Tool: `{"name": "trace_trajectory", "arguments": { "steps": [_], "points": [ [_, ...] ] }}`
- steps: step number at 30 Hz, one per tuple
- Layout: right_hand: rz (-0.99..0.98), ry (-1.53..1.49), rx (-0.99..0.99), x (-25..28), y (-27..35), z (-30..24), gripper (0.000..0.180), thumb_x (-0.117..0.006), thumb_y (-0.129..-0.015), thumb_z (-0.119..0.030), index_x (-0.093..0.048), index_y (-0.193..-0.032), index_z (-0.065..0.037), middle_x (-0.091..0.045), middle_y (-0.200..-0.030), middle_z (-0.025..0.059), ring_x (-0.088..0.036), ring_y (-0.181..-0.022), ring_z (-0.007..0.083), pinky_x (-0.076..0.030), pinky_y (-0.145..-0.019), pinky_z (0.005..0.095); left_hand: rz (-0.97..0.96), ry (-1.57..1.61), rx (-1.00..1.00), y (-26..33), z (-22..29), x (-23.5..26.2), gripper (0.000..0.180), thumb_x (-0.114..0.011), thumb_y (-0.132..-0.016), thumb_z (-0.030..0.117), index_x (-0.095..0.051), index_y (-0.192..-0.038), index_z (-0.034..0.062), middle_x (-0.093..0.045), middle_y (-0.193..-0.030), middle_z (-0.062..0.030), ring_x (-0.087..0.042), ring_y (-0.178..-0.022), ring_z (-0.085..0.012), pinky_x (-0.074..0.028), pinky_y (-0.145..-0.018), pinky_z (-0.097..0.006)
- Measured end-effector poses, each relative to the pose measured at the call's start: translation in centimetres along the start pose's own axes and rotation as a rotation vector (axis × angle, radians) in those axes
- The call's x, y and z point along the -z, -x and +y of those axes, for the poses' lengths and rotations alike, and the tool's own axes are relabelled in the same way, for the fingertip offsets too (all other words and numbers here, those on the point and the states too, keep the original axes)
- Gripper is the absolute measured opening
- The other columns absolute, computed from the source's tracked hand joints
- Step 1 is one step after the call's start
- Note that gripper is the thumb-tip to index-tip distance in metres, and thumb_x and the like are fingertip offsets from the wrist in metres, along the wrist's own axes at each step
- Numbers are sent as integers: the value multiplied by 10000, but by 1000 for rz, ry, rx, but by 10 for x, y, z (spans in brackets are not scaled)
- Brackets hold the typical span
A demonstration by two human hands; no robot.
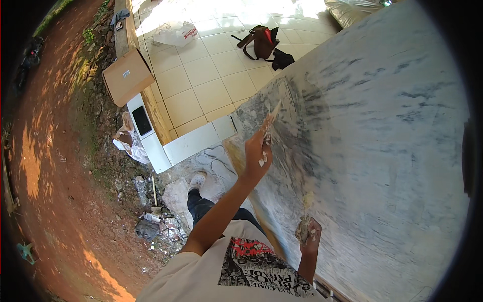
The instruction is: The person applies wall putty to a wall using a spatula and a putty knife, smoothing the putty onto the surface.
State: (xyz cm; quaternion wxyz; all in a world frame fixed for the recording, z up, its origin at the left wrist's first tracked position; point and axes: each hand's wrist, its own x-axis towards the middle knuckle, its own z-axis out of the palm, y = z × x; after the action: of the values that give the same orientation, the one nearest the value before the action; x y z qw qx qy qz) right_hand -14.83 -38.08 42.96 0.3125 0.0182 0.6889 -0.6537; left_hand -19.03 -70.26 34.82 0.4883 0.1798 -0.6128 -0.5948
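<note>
My left hand [258, 153], smeared with white paste, is closed around a putty knife [274, 109]. Its pale, paste-covered blade points away from me, against or just in front of the wall [372, 131]. That wall is whitish, with grey-blue streaks and a darker patch near the blade. Lower down, close to my body, my right hand [314, 232] is closed on a grey-beige lump [302, 229] that looks like putty. A yellowish smear [308, 200] shows just beyond the lump; whether it is on the wall or part of the held thing I cannot tell.
A tiled floor [201, 90] lies ahead, bordered by a low ledge [191, 145] with a phone [142, 121] and a cardboard box [128, 76]. A brown bag [263, 43] and a plastic bag [173, 35] lie on the tiles. Rubble [171, 229] and red soil [60, 176] are left.
</note>
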Motion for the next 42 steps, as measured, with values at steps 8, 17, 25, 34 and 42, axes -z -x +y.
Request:
{"name": "trace_trajectory", "arguments": {
  "steps": [8, 17, 25, 34, 42],
  "points": [
    [83, 20, 62, -1, 12, 14, 525, -621, -887, -449, -590, -1077, 39, -589, -765, 55, -545, -600, 129, -420, -510, 242, -49, -144, -94, -12, -12, -40, 759, -432, -632, -131, -431, -1380, -4, -478, -1345, -253, -627, -1068, -336, -539, -692, -331],
    [141, 52, 107, 3, 19, 16, 494, -603, -896, -460, -571, -1109, -15, -588, -776, 73, -539, -615, 139, -418, -505, 250, -62, -107, 101, 19, 17, 2, 707, -409, -666, -152, -505, -1342, 30, -649, -894, -238, -576, -576, -298, -448, -545, -293],
    [6, 78, 48, 11, 35, 20, 510, -610, -893, -451, -602, -1024, 41, -592, -742, 53, -524, -570, 117, -407, -498, 245, -5, -182, -162, -13, 1, -43, 730, -419, -639, -160, -481, -1346, 8, -457, -1359, -265, -666, -887, -376, -503, -621, -304],
    [72, 45, 61, -11, 33, 4, 498, -608, -895, -451, -583, -1001, 35, -549, -700, 41, -508, -549, 124, -401, -483, 249, -67, -47, 85, 9, -33, 18, 562, -444, -676, -129, -575, -1212, -25, -621, -825, -230, -653, -691, -288, -484, -582, -317],
    [137, 41, 108, 3, 47, 29, 542, -650, -858, -476, -573, -1017, 37, -534, -688, 29, -483, -523, 108, -373, -456, 243, -19, -98, -123, 4, -13, -45, 672, -436, -625, -154, -535, -1273, -7, -504, -1312, -247, -668, -860, -356, -516, -650, -328]
  ]
}}
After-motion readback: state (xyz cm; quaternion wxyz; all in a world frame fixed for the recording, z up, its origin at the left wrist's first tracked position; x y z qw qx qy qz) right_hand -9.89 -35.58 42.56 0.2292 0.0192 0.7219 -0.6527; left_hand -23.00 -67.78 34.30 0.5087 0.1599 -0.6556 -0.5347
